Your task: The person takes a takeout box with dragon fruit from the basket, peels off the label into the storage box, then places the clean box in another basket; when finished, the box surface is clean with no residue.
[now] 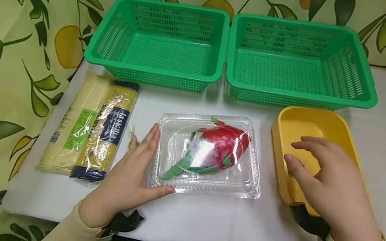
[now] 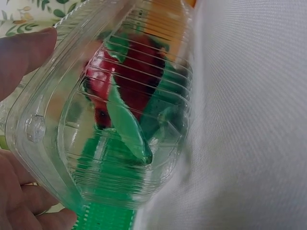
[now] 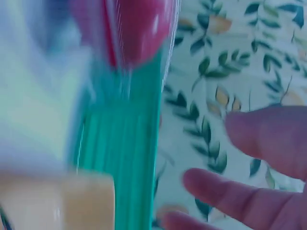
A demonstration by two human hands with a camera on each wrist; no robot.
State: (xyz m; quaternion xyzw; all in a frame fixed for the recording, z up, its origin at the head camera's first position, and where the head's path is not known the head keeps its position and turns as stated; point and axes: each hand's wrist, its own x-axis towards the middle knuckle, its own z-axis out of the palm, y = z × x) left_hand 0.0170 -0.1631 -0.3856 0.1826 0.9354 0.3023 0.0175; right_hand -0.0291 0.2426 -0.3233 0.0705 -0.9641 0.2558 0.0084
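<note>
A clear plastic clamshell box (image 1: 252, 182), lid down, lies on the table with a red dragon fruit (image 1: 217, 144) with green scales inside. My left hand (image 1: 129, 182) rests against the box's near left corner. Its fingers lie straight along the left side and the thumb along the front edge. In the left wrist view, thumb and fingers stand at the rim of the box. My right hand (image 1: 336, 189) hovers over a yellow plastic tub (image 1: 336, 120), fingers spread and holding nothing. Part of the tub is hidden beneath that hand.
Two green mesh baskets (image 1: 151, 71) (image 1: 298, 94) stand side by side at the back. On the left lie a pack of spaghetti (image 1: 115, 124) and a paler pack of noodles (image 1: 75, 125). Small green pieces (image 1: 135, 141) show behind the left fingers.
</note>
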